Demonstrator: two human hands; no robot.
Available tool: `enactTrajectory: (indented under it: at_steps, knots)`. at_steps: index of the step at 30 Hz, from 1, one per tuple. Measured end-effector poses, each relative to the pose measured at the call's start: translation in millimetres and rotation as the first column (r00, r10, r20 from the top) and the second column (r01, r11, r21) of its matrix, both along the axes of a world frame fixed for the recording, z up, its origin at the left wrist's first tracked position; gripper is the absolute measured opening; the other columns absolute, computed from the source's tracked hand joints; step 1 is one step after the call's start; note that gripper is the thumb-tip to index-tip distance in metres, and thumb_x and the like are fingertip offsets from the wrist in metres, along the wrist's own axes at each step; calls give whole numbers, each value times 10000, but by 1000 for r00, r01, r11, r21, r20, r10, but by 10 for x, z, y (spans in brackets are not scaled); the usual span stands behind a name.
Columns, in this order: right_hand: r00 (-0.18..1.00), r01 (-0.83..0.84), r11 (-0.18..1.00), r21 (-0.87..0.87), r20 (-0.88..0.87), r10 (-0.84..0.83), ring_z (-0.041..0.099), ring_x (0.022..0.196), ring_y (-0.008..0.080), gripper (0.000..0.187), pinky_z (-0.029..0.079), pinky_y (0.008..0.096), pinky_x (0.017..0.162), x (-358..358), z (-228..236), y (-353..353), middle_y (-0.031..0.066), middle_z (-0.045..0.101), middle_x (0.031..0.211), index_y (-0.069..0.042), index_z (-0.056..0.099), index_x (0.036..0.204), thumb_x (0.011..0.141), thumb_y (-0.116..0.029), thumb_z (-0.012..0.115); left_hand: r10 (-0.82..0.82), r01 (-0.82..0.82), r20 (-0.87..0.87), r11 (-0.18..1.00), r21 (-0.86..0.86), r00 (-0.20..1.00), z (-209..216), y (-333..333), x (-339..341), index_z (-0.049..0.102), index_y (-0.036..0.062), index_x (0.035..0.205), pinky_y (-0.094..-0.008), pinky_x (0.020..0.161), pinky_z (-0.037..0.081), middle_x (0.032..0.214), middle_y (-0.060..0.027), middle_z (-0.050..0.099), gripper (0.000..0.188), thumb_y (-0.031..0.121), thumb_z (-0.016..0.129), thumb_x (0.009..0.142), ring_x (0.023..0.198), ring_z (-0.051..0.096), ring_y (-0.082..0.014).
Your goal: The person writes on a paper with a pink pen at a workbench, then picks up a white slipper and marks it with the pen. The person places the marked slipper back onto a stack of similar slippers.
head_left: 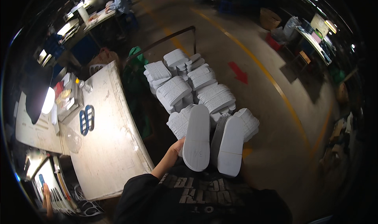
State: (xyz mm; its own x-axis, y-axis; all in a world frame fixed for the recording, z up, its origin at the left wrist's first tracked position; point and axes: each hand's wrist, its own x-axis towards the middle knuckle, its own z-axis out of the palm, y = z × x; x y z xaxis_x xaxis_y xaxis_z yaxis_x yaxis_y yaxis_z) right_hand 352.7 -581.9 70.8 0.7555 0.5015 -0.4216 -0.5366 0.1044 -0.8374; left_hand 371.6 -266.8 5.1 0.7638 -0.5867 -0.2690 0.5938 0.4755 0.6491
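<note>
My left hand (180, 144) grips the outer side of a stack of pale grey shoe soles (197, 137), held upright in front of my chest with the broad face of the top sole toward me. Most of its fingers are hidden behind the stack. Close to its right, a second stack of soles (230, 145) stands tilted; its layered side shows at the left. My right hand cannot be seen, as that stack and my body cover the place. Just beyond both stacks, more bundles of white soles (173, 91) lie piled on a cart with a dark metal handle (169, 37).
A worktable (110, 145) stands at the left, bearing blue slotted pieces (86, 119), a bottle (87, 87) and a lamp (48, 100). Another person (118, 3) sits far left; a co-worker's hand (46, 190) shows lower left. Yellow lines (267, 72) and a red arrow (238, 72) mark the floor.
</note>
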Motion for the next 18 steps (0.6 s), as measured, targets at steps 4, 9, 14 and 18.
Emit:
enactTrajectory:
  at_steps: [4, 9, 14, 18]
  knots:
    - [999, 36, 999, -5, 9, -35, 608, 1239, 206, 544, 507, 381, 1031, 38, 18, 78, 97, 621, 1369, -70, 477, 1499, 1109, -443, 408, -41, 39, -41, 999, -34, 998, -106, 81, 171, 395, 11, 1544, -388, 1119, 439, 1461, -156, 560, 827, 482, 700, 936, 1341, 547, -250]
    - [997, 80, 997, -12, 24, -80, 608, 1240, 207, 543, 510, 382, 1026, 107, 72, 84, 99, 621, 1369, -69, 478, 1497, 1107, -441, 416, -69, 66, -92, 997, -38, 993, -300, 361, 394, 430, 5, 1526, -386, 1103, 460, 1436, -160, 585, 771, 453, 688, 955, 1317, 572, -249]
    - [988, 141, 989, -33, 71, -138, 609, 1240, 208, 542, 514, 382, 1021, 231, 151, 52, 100, 621, 1370, -68, 480, 1496, 1105, -439, 423, -53, 56, -107, 998, 17, 993, -489, 1133, 589, 465, 0, 1509, -384, 1087, 480, 1412, -164, 610, 715, 425, 675, 973, 1293, 597, -249]
    - [978, 192, 980, -47, 89, -187, 609, 1241, 209, 541, 516, 383, 1018, 252, 202, 71, 101, 621, 1370, -68, 481, 1495, 1103, -438, 430, -1, 7, -73, 996, 87, 997, -571, 1800, 895, 493, -4, 1495, -382, 1074, 497, 1392, -167, 630, 672, 402, 665, 988, 1273, 617, -248]
